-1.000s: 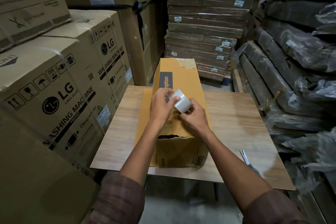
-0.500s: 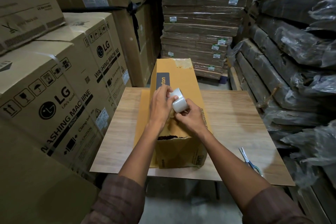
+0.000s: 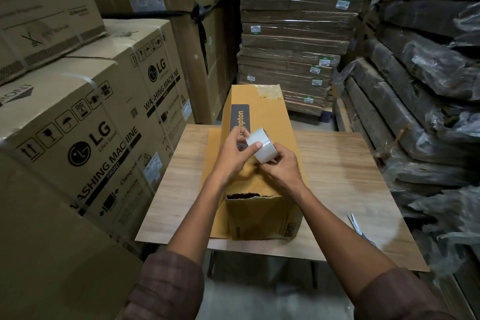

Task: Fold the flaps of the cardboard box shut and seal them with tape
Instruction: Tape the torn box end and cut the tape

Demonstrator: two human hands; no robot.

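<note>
A long yellow-brown cardboard box (image 3: 270,122) lies lengthwise on the wooden table (image 3: 342,171). Its near end has a torn gap along the top edge, and old tape sits on its far end. Above the box's middle, both hands hold a roll of clear tape (image 3: 261,145). My left hand (image 3: 231,153) grips the roll from the left, thumb lying across its outer band. My right hand (image 3: 281,167) holds the roll from below and to the right, fingers curled at its lower edge. I cannot tell if any tape end is peeled off.
Scissors (image 3: 357,226) lie near the table's right front edge. Large LG washing machine cartons (image 3: 85,135) stand close on the left. Wrapped flat cartons (image 3: 293,34) are stacked behind, and plastic-wrapped bundles (image 3: 426,86) pile up on the right.
Both hands stay on the tape roll above the box. My left thumb has shifted across the roll's band; the roll has turned a little.
</note>
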